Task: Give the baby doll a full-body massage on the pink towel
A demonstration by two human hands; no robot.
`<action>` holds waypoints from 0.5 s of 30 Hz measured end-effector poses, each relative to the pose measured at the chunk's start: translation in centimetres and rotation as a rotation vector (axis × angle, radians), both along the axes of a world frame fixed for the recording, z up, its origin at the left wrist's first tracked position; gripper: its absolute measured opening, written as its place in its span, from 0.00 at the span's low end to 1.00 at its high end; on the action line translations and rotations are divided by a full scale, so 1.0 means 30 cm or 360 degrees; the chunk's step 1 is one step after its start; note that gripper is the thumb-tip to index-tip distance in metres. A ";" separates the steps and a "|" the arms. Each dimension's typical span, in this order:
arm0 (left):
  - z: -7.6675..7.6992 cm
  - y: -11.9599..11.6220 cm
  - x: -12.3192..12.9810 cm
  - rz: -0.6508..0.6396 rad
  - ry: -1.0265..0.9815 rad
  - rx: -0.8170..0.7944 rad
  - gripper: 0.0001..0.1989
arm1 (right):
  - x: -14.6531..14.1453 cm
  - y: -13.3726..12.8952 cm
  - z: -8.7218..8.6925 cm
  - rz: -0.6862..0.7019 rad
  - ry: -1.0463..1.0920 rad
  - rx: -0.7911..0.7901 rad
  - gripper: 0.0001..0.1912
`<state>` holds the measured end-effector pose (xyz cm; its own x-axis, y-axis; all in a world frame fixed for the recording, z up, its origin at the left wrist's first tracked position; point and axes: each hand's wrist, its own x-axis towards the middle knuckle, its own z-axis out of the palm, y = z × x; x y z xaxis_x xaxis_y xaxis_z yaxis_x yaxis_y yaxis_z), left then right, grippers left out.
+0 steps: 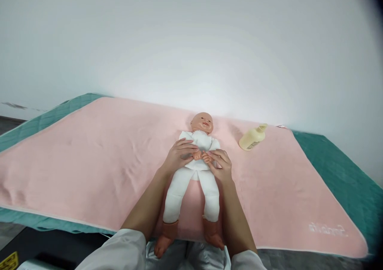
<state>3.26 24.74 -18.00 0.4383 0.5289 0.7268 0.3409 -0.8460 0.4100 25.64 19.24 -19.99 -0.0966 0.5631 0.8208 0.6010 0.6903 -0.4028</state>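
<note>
A baby doll (200,165) in a white cloth suit lies on its back, its head away from me and its bare feet over the near edge. My left hand (180,155) is closed around the doll's forearm on the left side, thumb below and fingers above. On the other side my right hand (221,163) grips the doll's other forearm in the same way. Both doll hands meet over its belly, nearly touching. My fingers hide parts of its sleeves.
Right of the doll a pale yellow pump bottle (253,137) lies tilted on the pink blanket (89,162). Green quilted padding (338,162) shows under the blanket. A white wall (191,42) stands behind. At lower left is a dark object (44,242) below the edge.
</note>
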 end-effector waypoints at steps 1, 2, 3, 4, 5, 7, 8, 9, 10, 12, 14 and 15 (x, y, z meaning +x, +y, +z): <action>-0.001 0.000 -0.001 -0.0021 0.0021 -0.0017 0.08 | -0.001 0.001 0.001 0.0025 -0.0011 0.0025 0.18; -0.002 0.001 -0.001 -0.0036 0.0033 -0.0021 0.08 | -0.002 0.001 0.003 0.0048 -0.0023 0.0042 0.19; -0.003 0.001 -0.001 -0.0044 0.0040 -0.0017 0.08 | -0.003 0.000 0.004 0.0067 -0.0032 0.0049 0.20; -0.004 0.002 -0.001 -0.0046 0.0045 -0.0012 0.08 | -0.004 0.000 0.005 0.0078 -0.0036 0.0044 0.21; -0.006 0.002 -0.002 -0.0044 0.0047 -0.0007 0.08 | -0.005 -0.001 0.006 0.0080 -0.0033 0.0032 0.21; -0.008 0.003 -0.002 -0.0035 0.0050 -0.0001 0.07 | -0.007 -0.003 0.009 0.0067 -0.0017 0.0017 0.21; -0.009 0.004 -0.003 -0.0031 0.0051 0.0002 0.08 | -0.008 -0.003 0.011 0.0062 -0.0012 0.0018 0.20; -0.009 0.004 -0.003 -0.0030 0.0050 0.0008 0.08 | -0.009 -0.004 0.014 0.0060 -0.0012 0.0022 0.20; -0.009 0.004 -0.004 -0.0030 0.0048 0.0017 0.08 | -0.011 -0.004 0.017 0.0063 -0.0015 0.0030 0.20; -0.009 0.004 -0.004 -0.0036 0.0051 0.0023 0.09 | -0.014 -0.005 0.023 0.0080 -0.0023 0.0052 0.21; -0.009 0.005 -0.002 -0.0040 0.0044 0.0000 0.09 | -0.018 -0.008 0.028 0.0082 -0.0029 0.0064 0.20; -0.010 0.004 0.000 -0.0038 0.0024 -0.0025 0.08 | -0.019 -0.009 0.030 0.0071 -0.0026 0.0065 0.20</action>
<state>3.27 24.87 -18.31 0.4616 0.5295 0.7118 0.3271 -0.8474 0.4183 25.07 18.97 -19.09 -0.1345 0.5241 0.8410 0.5757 0.7321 -0.3642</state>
